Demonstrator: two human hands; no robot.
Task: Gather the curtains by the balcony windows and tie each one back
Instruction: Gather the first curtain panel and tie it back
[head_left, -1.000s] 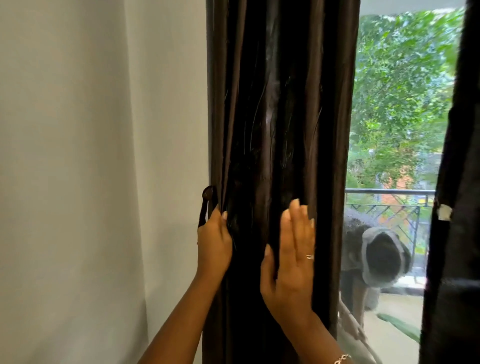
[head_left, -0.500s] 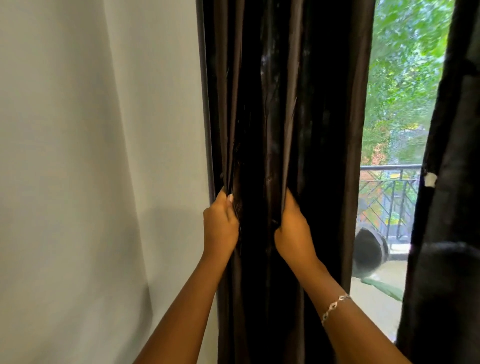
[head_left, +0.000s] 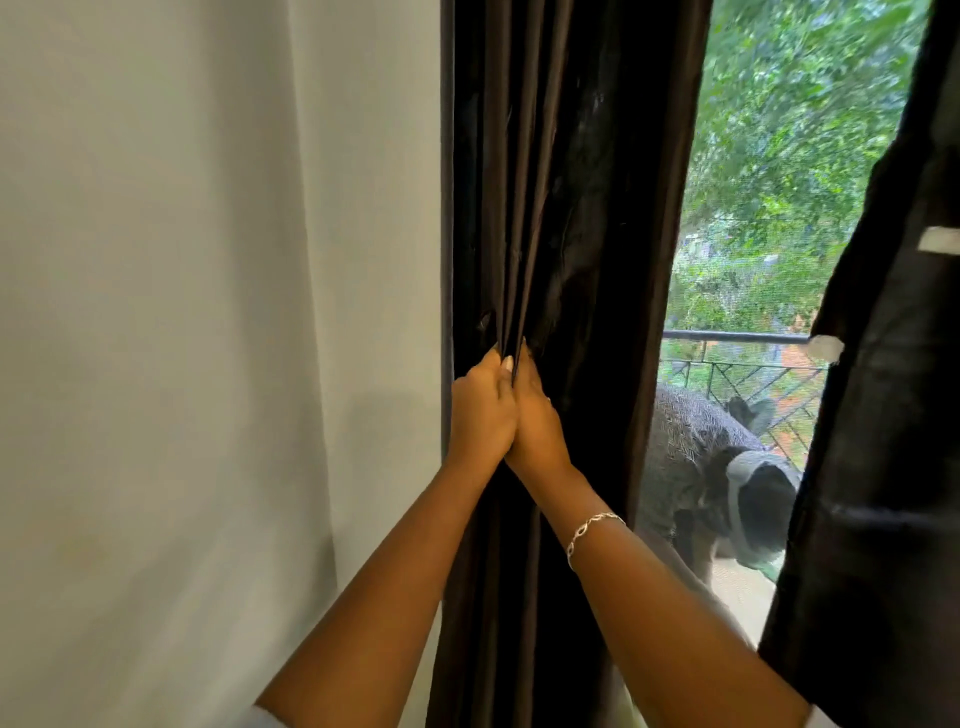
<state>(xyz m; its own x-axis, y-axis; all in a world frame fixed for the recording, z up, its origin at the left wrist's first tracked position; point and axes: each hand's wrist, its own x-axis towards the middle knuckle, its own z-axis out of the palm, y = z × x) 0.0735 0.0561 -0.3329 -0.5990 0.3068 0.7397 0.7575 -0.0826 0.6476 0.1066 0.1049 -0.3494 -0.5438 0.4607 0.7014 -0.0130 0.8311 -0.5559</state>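
Note:
A dark brown curtain (head_left: 582, 218) hangs in folds beside the white wall, left of the balcony window. My left hand (head_left: 480, 415) and my right hand (head_left: 537, 421) press side by side at mid height, each gripping folds of this curtain, fingers tucked into the pleats. A second dark curtain (head_left: 883, 415) hangs at the right edge, with white tabs on it. The tie-back is not visible; the folds and my hands hide whatever lies behind them.
The white wall (head_left: 208, 312) fills the left half. Through the glass (head_left: 753, 260) I see trees, a balcony railing (head_left: 737, 338) and a reflection of a person bending (head_left: 727, 467).
My right hand moved left across the curtain, pulling folds with it, until it met my left hand. The curtain is bunched narrower against the wall side.

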